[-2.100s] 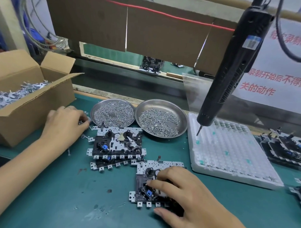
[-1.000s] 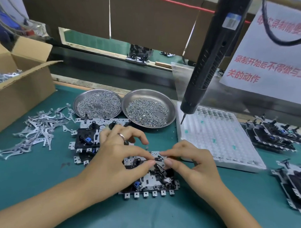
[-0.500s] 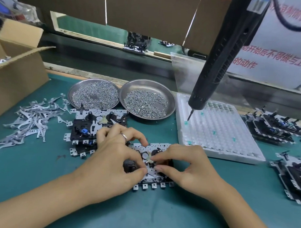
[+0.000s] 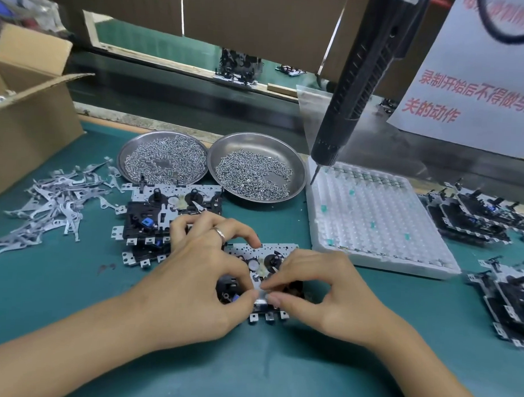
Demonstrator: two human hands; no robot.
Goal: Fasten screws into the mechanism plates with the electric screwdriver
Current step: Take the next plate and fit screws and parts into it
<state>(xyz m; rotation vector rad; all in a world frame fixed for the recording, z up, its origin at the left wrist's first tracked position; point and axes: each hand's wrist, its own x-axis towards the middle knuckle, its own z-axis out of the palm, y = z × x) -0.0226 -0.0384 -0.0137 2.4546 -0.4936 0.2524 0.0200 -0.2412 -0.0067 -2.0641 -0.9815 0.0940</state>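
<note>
**A:** At the near edge of the mechanism plate, item one: the left hand and right hand, thumbs and forefingers drawn narrow and meeting tip to tip over a small pale metal piece. Pinched by which hand, or by both?

**B:** Cannot tell — the tips crowd it. The left's other fingers arch over the plate's top edge, one wearing a ring; the right's curl loosely at the plate's 3 o'clock.

**A:** Item two, outward. At 10 o'clock of that plate, a stack of further plates. At 9 o'clock beyond it, loose grey levers strewn on the green mat.

**B:** Item three, at 12 o'clock: two steel dishes of screws, left and right, rims touching. At 2 o'clock, a white cell tray, and above its far left corner the electric screwdriver, hanging tilted, held by no one.

**A:** So no screw driven in this plate yet, by my reading. How to do the step well?

**B:** Seat the small piece flat and line its hole over the plate's before letting go. Keep one hand pressing the plate to the mat while the other fetches a screw — otherwise the piece may shift under the bit.
</note>
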